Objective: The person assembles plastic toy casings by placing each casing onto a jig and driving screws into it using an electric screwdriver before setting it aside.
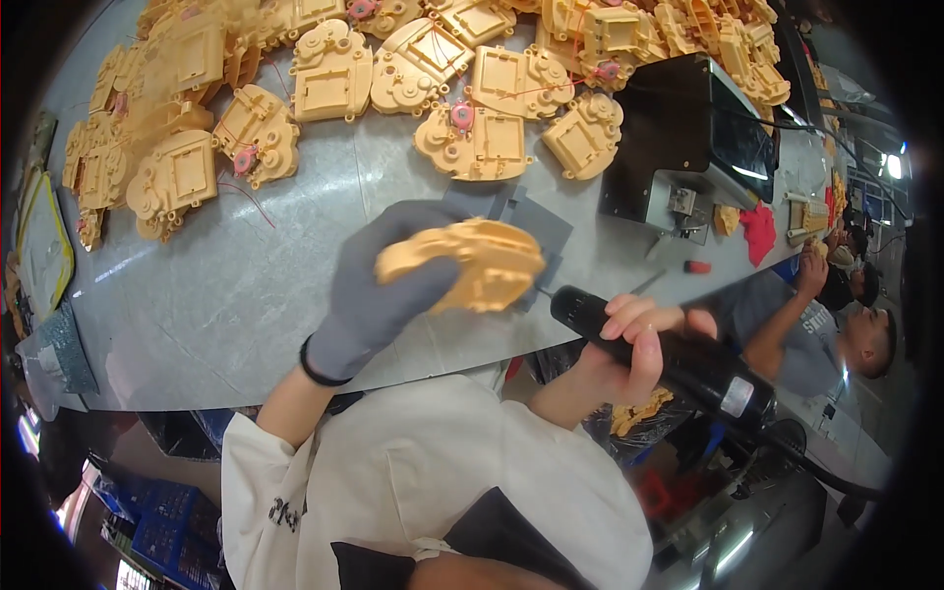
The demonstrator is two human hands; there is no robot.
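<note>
My gloved left hand (379, 295) grips a yellow plastic housing (487, 261), lifted above the table and slightly blurred. Its thumb presses on the near side of the part. In my bare right hand (639, 344) lies a black electric screwdriver (708, 379), with its cable trailing to the lower right. The thin bit (543, 290) points left, close to the housing's right end; whether they touch I cannot tell. Under the housing, a grey fixture (536, 221) rests on the table and is partly covered by it.
Many similar yellow housings (334, 84) cover the far side of the grey table (197, 324), some with pink discs and red wires. A black box-shaped machine (678, 138) stands at right, near a red cloth (758, 234). Another person (821, 324) sits farther right.
</note>
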